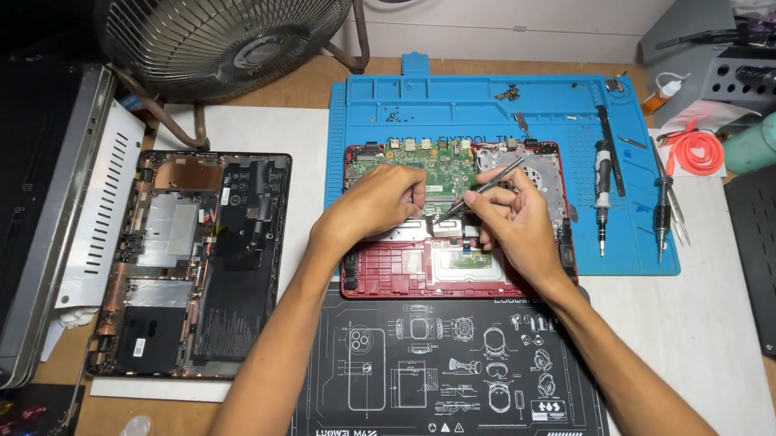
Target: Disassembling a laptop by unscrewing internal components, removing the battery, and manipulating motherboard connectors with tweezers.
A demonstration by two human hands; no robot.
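Bright, even overhead lighting across the middle of the bench; strongest on the blue mat (500, 109) and the white sheet (701, 332). Dim at far left, near-black in the top-left corner behind the fan (230, 24). Soft, short shadows beneath both forearms. Mild sheen on the black mat (451, 372). Sharp focus centrally. Slight wide-angle bowing at the edges; bottom-left corner murky, detail lost.

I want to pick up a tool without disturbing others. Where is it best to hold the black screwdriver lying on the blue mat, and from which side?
Grip the black screwdriver at its thick black handle, the upper half, probably from above. It lies flat on the blue mat, tip toward the person, with a slim black tool close on its right, so fingers fit best across the handle.
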